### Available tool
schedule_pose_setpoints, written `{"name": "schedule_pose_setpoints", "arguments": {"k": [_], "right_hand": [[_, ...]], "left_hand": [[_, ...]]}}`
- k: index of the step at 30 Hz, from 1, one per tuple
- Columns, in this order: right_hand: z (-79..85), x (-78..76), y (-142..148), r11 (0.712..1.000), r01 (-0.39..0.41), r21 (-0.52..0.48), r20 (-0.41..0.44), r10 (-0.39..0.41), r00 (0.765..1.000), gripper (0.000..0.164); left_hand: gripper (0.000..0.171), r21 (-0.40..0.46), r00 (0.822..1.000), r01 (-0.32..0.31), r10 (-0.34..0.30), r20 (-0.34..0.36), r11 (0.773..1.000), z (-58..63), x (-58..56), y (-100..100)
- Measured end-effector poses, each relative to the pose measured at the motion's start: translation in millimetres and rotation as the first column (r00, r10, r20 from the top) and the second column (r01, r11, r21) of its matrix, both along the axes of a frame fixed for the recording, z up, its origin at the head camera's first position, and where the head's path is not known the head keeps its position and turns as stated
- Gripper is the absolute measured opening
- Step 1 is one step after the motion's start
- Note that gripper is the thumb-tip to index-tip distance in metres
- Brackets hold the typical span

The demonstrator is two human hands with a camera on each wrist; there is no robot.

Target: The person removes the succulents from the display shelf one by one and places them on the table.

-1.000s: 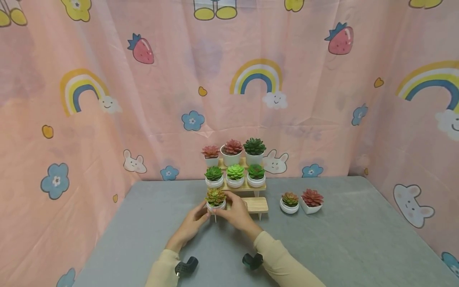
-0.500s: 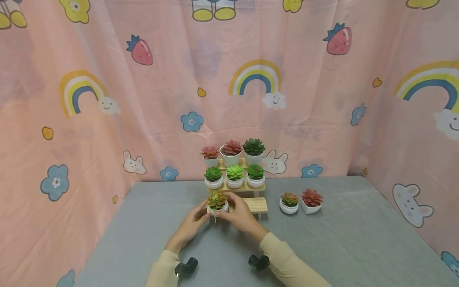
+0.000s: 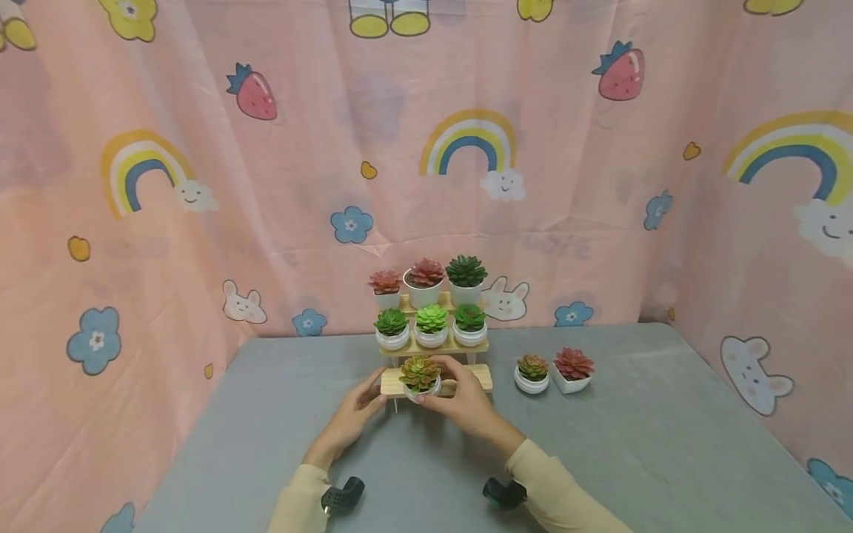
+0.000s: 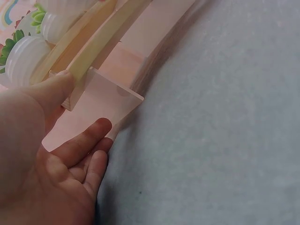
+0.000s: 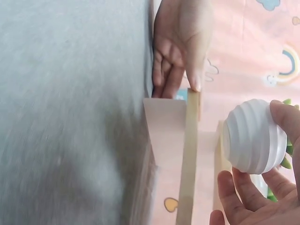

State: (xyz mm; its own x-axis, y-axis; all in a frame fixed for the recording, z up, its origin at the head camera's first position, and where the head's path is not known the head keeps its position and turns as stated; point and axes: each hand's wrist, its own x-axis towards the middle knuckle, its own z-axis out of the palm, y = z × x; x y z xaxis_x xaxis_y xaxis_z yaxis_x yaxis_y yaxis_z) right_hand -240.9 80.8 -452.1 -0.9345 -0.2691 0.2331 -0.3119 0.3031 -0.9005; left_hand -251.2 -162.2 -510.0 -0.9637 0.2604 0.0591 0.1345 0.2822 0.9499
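Note:
My right hand (image 3: 469,407) pinches the white ribbed pot (image 5: 255,136) of a green-and-orange succulent (image 3: 420,372) between thumb and fingers. In the right wrist view the pot is tilted sideways to the camera, beside the lowest board. That board belongs to a three-tier wooden display stand (image 3: 392,382) with white side panels. At its left end is my left hand (image 3: 349,420). The left wrist view shows the thumb at the board's corner and relaxed fingers (image 4: 96,133) lying along the outer face of the panel (image 4: 105,93).
Several potted succulents fill the upper two tiers, among them a bright green one (image 3: 430,323) and a dark green one (image 3: 466,275). Right of the stand, a small orange-green succulent (image 3: 532,374) and a red one (image 3: 573,370) stand on the grey table (image 3: 633,444). A pink printed curtain hangs behind.
My right hand has moved the succulent rightward along the lowest board, from its left end toward the middle. The left hand stays at the stand's left end. The head view shifts slightly.

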Motion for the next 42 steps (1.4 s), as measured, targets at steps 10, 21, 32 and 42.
{"name": "schedule_pose_setpoints", "arguments": {"k": [10, 21, 32, 42], "right_hand": [[7.3, 10.1, 30.5, 1.0, 0.026, 0.012, -0.06, -0.025, 0.998, 0.058], [12.4, 18.2, 54.5, 0.994, 0.078, 0.07, -0.095, -0.071, 0.993, 0.059], [16.4, 24.4, 79.1, 0.978, 0.155, 0.137, -0.116, -0.139, 0.983, 0.059], [12.2, 22.6, 91.9, 0.98, 0.159, 0.121, -0.107, -0.147, 0.983, 0.058]], "left_hand": [[0.059, 0.003, 0.999, -0.029, 0.029, 0.018, 1.0, 2.0, 0.8, 0.7], [0.06, -0.019, 1.0, -0.019, 0.019, 0.021, 1.0, -2.5, -0.3, -1.8], [0.057, -0.008, 0.999, -0.023, 0.024, 0.021, 1.0, 0.2, 0.1, 0.4], [0.06, 0.008, 0.999, -0.022, 0.022, 0.027, 1.0, 0.5, 0.7, 1.1]]}}
